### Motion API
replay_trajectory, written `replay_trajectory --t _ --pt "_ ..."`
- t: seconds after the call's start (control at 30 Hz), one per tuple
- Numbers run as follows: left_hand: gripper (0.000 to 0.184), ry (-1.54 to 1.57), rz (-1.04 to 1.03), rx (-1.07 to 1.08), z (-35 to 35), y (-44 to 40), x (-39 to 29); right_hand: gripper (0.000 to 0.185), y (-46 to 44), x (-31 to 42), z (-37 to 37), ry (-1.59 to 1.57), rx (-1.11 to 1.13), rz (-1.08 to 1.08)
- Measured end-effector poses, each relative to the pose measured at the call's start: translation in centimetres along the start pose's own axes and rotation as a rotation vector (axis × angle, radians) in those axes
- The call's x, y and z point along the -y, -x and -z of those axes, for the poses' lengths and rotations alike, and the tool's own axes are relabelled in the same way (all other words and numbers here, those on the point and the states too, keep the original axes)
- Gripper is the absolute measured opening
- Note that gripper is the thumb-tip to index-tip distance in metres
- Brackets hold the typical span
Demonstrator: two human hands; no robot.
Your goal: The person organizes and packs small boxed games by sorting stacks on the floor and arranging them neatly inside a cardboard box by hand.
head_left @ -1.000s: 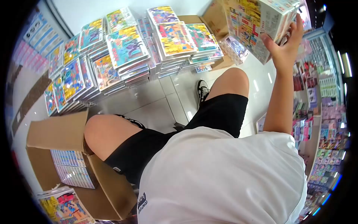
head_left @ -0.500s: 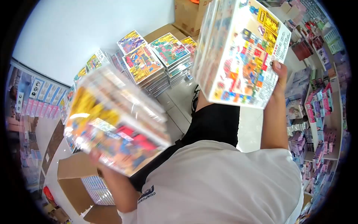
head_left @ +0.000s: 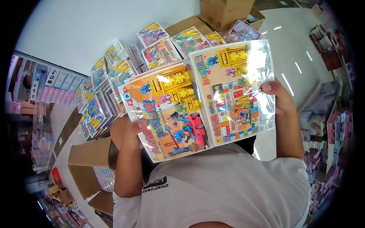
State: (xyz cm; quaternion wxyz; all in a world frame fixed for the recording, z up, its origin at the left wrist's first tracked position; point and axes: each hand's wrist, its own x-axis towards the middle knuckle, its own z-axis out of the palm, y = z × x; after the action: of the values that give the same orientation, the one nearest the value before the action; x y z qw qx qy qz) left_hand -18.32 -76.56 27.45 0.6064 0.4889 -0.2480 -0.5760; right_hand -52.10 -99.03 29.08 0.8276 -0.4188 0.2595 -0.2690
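Observation:
My left hand (head_left: 133, 133) grips a plastic-wrapped pack (head_left: 173, 114) by its left edge, thumb on top. The pack shows yellow lettering, blue characters and a red car. My right hand (head_left: 280, 98) holds another wrapped pack (head_left: 235, 93) by its right edge, thumb on the face. That one shows a board-game picture and small print. The two packs are side by side in front of my chest, their inner edges touching or nearly so. The fingers of both hands are mostly hidden beneath the packs.
Behind the packs, several stacks of similar packs (head_left: 99, 108) stand along the white wall. An open cardboard box (head_left: 89, 154) with packs inside is at lower left. Another carton (head_left: 226, 13) is at the top. Stocked shelves (head_left: 334, 125) line the right side.
Both packs have come together in front of my chest, the left moving right and the right moving down. Their printed faces now lie side by side, and the view has shifted.

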Motion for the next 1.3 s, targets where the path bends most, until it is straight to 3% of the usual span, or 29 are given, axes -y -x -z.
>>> replay_trajectory --t 0.17,0.3,0.4,0.47,0.57,0.7,0.9,1.3 --pt "0.082 0.014 -0.039 -0.146 2.4 -0.5 1.1 0.101 -4.7 0.2 0.6 0.08 0.03 -0.038" --pt "0.08 0.062 -0.102 -0.247 4.4 -2.1 1.9 0.089 -8.8 0.1 3.5 -0.042 -0.094 -0.056" --pt "0.08 0.218 -0.074 -0.189 6.4 -5.7 2.3 0.074 -12.6 -0.4 6.7 -0.156 -0.133 0.14" --pt "0.077 0.175 -0.06 -0.262 6.0 -8.4 1.0 0.07 -14.7 -0.7 7.6 -0.245 -0.127 0.269" --pt "0.075 0.168 -0.014 -0.227 5.3 -12.9 -1.1 0.071 -16.8 -2.0 9.6 -0.393 -0.097 0.39" --pt "0.075 0.122 0.081 -0.226 7.0 -19.2 -1.9 0.071 -17.4 -3.6 10.0 -0.435 -0.228 0.536" --pt "0.069 0.11 0.059 -0.146 8.5 -23.2 -2.4 0.073 -17.4 -3.5 12.1 -0.418 -0.155 0.497" --pt "0.068 -0.002 0.157 -0.218 8.5 -23.2 -1.4 0.069 -17.6 -3.5 11.1 -0.387 -0.141 0.433"
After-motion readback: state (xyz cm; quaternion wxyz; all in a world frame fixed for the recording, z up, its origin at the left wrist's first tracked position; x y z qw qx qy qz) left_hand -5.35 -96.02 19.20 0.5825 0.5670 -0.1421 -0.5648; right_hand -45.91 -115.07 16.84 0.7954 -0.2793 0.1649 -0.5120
